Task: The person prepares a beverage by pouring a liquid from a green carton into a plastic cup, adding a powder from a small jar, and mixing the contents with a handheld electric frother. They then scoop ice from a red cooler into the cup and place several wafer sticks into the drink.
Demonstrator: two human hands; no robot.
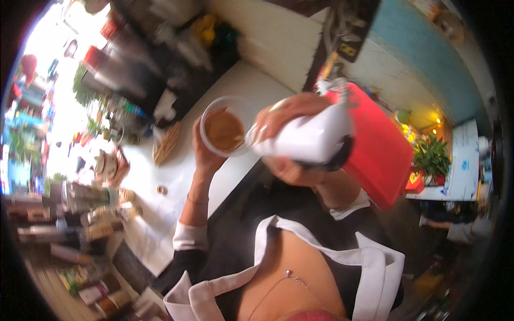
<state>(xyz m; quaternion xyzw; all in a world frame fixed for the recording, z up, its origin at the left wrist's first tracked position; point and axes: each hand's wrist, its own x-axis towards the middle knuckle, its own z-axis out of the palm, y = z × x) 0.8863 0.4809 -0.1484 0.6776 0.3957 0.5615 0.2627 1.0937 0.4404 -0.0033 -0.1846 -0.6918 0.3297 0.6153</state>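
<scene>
My left hand holds a clear plastic cup with light brown liquid in it. Wrapped round a white bottle-shaped container is my right hand; the container lies tilted, its narrow end at the cup's rim and its dark end away from the cup. Motion blur hides whether anything flows from it, and I cannot tell whether container and cup touch. Behind the container stands a red plastic box or lid.
A pale counter runs beneath the cup. Dark appliances stand at the upper left, near a bag of thin brown sticks. Blurred jars and containers crowd the left. A potted plant is at the right, above a person's arm.
</scene>
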